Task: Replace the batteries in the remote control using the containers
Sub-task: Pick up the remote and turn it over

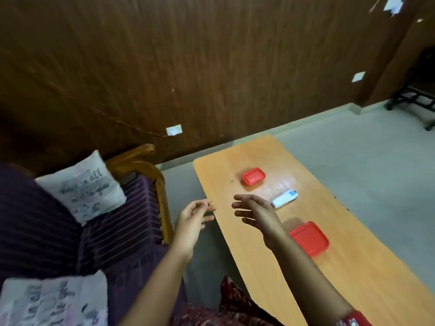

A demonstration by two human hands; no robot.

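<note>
Left hand (193, 217): open, fingers loosely spread, holding nothing — hovers off the table's near-left edge, above the floor gap by the sofa.
Right hand (255, 216): open, palm down, fingers splayed toward 10 o'clock — over the table, empty, touching nothing that shows.
Remote control (284, 198): white with a blue patch at its far end, lying flat on the table, at 2 o'clock from the right hand, just beside the fingers but apart.
Small red container (253, 176): lid on, at 11 o'clock from the remote, near it.
Large red container (309, 238): lid on, at 5 o'clock from the remote, just beside the right wrist.
Table (353, 267): light wood, long.
Sofa (113, 231): purple striped cover, at 9 o'clock of the hands, with two printed cushions (81, 185).
Batteries: none visible.
</note>
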